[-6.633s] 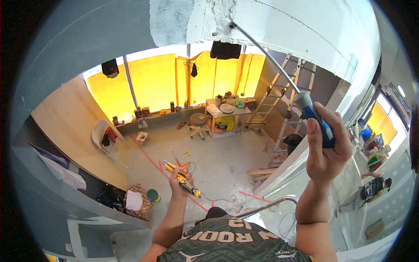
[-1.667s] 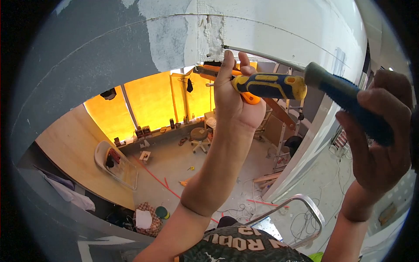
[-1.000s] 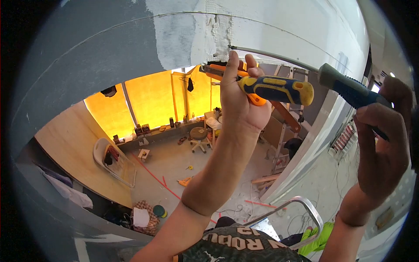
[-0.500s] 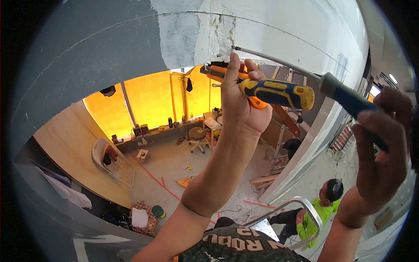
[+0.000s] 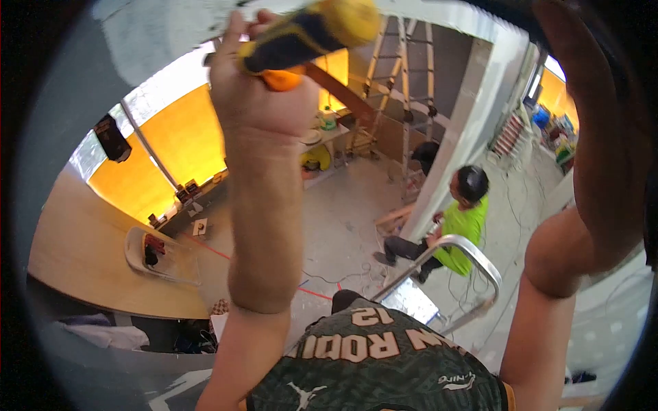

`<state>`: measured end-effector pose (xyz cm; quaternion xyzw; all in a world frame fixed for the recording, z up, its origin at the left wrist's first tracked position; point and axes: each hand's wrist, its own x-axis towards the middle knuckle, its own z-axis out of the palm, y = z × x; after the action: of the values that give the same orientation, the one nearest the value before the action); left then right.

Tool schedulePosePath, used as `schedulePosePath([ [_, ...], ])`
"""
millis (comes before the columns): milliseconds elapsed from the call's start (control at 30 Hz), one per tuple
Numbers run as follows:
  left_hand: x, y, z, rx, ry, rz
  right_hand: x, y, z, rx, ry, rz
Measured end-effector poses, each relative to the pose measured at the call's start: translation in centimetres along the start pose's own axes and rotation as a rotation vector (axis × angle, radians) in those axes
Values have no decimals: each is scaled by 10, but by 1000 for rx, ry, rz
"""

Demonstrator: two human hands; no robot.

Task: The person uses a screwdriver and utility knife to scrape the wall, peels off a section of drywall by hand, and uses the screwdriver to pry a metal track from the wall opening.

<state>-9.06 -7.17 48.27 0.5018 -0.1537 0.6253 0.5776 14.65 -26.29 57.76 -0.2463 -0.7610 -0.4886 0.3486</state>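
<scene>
The yellow-and-blue handle [image 5: 308,38] was raised in the left hand [image 5: 257,99], overlapping the lower edge of the wall [image 5: 164,34] in view. Its long axis slanted, with the thick butt pointing up and right and the narrower end running down and left into the grip. The fingers were closed around it, thumb pointing upward. An orange grip [image 5: 282,80] showed under it in the same hand, and a brown strip [image 5: 339,94] sloped down and right from there; whether the hand held that strip I could not tell.

Half a second earlier the handle had lain nearly level, its butt slightly low; by now that end had tipped up. The right hand [image 5: 606,130] had then been gripping a blue-handled screwdriver, its tip at the wall's seam. Now this hand was dark and cut off by the upper right corner, so its fingers' state could not be told. The person in lime green [image 5: 462,226], beyond the metal rail [image 5: 473,253], appeared higher in view than before.
</scene>
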Motion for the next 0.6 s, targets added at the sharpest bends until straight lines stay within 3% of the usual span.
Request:
schedulePosePath([
  [67, 4, 9, 0, -373, 127, -101, -3, 2, 2, 3, -18, 8],
  [100, 5, 14, 1, -348, 14, -127, -4, -1, 5, 8, -20, 9],
  [200, 2, 15, 4, -446, 23, -204, -10, 4, 6, 18, -23, 28],
  [267, 1, 9, 10, -269, 136, -71, -11, 4, 5, 26, -23, 27],
  [367, 1, 4, 10, -229, 157, -75, -15, 3, 4, 30, -18, 20],
  [500, -4, 0, 24, -377, 238, -116, -19, 1, 7, 54, 1, 11],
  [600, -7, 0, 37, -298, 442, -18, -21, 3, 12, 74, 18, 5],
])
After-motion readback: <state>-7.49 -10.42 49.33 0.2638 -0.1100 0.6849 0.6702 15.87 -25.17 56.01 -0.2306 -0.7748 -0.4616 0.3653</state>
